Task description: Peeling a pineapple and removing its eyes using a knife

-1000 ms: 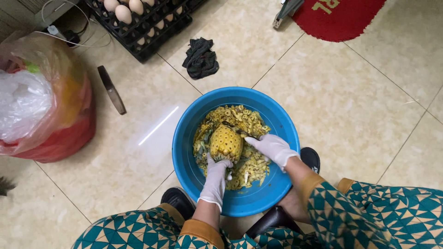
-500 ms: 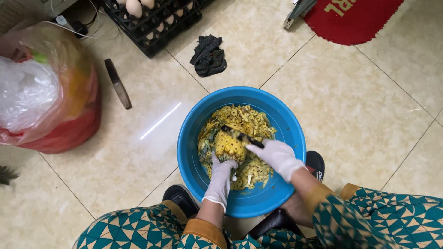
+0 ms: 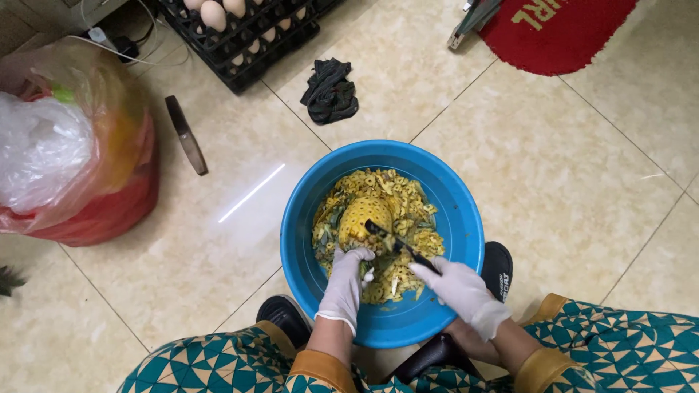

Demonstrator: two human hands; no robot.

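A blue plastic basin sits on the tiled floor between my feet, filled with yellow pineapple peelings. A peeled pineapple stands in it. My left hand, in a white glove, grips the pineapple's lower end. Gloved too, my right hand holds a dark-handled knife whose blade rests against the fruit's right side.
A dark rag lies on the floor beyond the basin. A black crate with eggs stands at the top. Plastic bags sit at the left, beside a dark curved strip. A red mat lies top right.
My right hand has drawn back toward me with the knife, sliding the blade down the pineapple's right side. The left hand stays on the fruit.
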